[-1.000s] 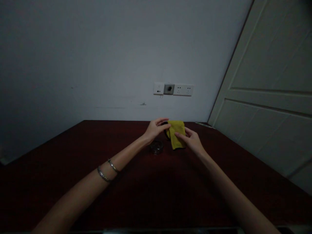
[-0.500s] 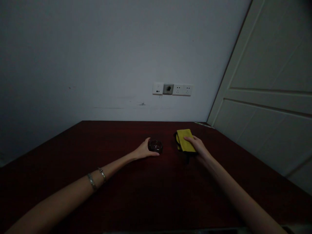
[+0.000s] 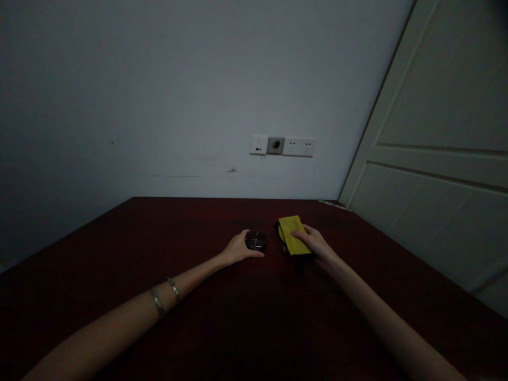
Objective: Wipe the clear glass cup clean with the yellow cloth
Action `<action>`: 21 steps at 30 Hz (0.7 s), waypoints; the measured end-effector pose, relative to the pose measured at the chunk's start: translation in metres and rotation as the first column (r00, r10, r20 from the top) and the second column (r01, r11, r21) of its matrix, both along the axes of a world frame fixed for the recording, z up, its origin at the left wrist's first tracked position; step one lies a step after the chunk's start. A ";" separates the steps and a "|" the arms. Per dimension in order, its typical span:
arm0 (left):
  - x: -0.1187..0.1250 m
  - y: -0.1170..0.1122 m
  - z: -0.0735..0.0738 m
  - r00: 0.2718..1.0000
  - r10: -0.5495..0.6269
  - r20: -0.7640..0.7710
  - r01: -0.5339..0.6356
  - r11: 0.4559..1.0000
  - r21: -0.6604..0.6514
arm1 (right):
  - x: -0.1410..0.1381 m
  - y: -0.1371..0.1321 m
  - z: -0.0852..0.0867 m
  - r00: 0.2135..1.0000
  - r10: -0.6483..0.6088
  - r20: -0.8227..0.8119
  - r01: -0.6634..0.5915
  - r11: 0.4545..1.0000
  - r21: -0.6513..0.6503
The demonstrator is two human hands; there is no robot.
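Note:
A small round dark glass ashtray [image 3: 256, 241] rests on the dark red table. Wrapped about its left side, my left hand [image 3: 237, 248] grips it between thumb and fingers. My right hand [image 3: 316, 243] pinches a folded yellow cloth [image 3: 293, 235] with black edging, the thumb on top and the other fingers mostly hidden beneath. The cloth is just to the right of the ashtray, with a gap between them. Two metal bracelets [image 3: 157, 300] circle my left forearm.
The dark red table [image 3: 190, 222] runs back to a pale wall [image 3: 178, 95] with scuff marks. A row of wall sockets [image 3: 291, 146] sits above the table's far edge. At the right stands a white panelled door [image 3: 436, 159].
My right hand has brought the yellow cloth left and slightly nearer, closer to the ashtray. My left hand and the ashtray appear slightly farther right and lower in view.

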State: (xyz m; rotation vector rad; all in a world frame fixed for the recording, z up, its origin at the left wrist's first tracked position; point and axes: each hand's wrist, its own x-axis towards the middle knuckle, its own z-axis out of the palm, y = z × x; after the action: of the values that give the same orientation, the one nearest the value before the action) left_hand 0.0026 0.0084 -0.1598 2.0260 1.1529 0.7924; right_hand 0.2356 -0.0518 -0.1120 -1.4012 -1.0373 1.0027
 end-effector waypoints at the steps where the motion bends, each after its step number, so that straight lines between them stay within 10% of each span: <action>1: 0.000 0.000 0.000 1.000 0.004 -0.004 -0.004 1.000 -0.005 | -0.002 0.002 0.000 0.999 0.001 0.037 -0.002 1.000 0.022; 7: 0.002 0.002 0.005 0.998 -0.003 0.057 0.004 1.000 -0.025 | -0.003 0.004 0.012 0.953 -0.006 0.304 -0.093 0.946 0.310; 10: 0.005 0.004 0.016 0.987 -0.084 0.138 0.088 0.996 -0.018 | 0.004 0.005 0.025 0.716 -0.087 0.692 -0.419 0.740 0.527; 12: 0.009 0.005 0.028 0.974 -0.131 0.185 0.132 0.991 0.008 | 0.006 0.009 0.035 0.444 -0.233 0.865 -0.658 0.571 0.491; 15: 0.015 0.006 0.048 0.957 -0.209 0.202 0.198 0.978 0.072 | 0.006 0.015 0.051 0.180 -0.372 0.911 -0.791 0.495 0.359; 21: 0.021 0.003 0.068 0.899 -0.369 0.237 0.346 0.928 0.134 | 0.008 0.021 0.076 -0.060 -0.365 0.929 -0.902 0.418 0.106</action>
State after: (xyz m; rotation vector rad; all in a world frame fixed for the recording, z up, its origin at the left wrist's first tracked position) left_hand 0.0238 0.0117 -0.0918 2.0503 0.5820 0.8953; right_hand 0.2438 -0.0312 -0.0363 -0.6139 -2.7095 -0.7164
